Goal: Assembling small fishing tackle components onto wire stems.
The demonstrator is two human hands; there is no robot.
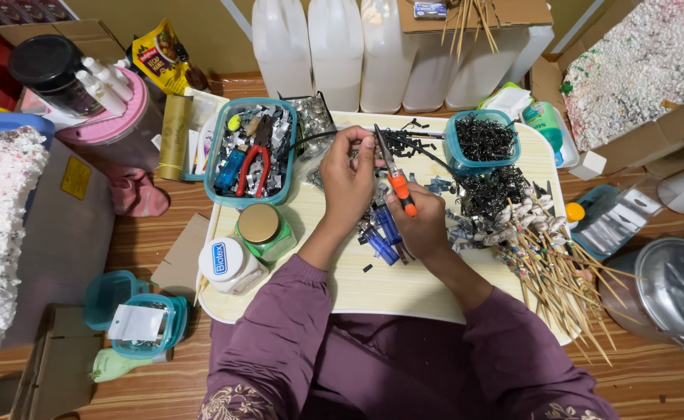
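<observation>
Pliers [398, 185] with orange handles sit over the middle of the pale bench [404, 288], gripped in the right hand [420, 225], whose fingers are clenched round the handles, tips pointing up toward the left hand [347, 180]. That left hand pinches a small dark piece at the plier tips, too small to make out. Around them lie a teal tub [250, 152] of tools, a smaller tub of black bits [483, 141], wooden skewers [560, 272] and blue lighters [381, 237].

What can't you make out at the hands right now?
Head view only:
- The piece pinched in the left hand: too small, covered by fingertips.
- The pliers tips: hidden behind the left fingers.
- The right hand palm side: turned away.
- The wooden sticks: decorated ends too small to identify.
</observation>
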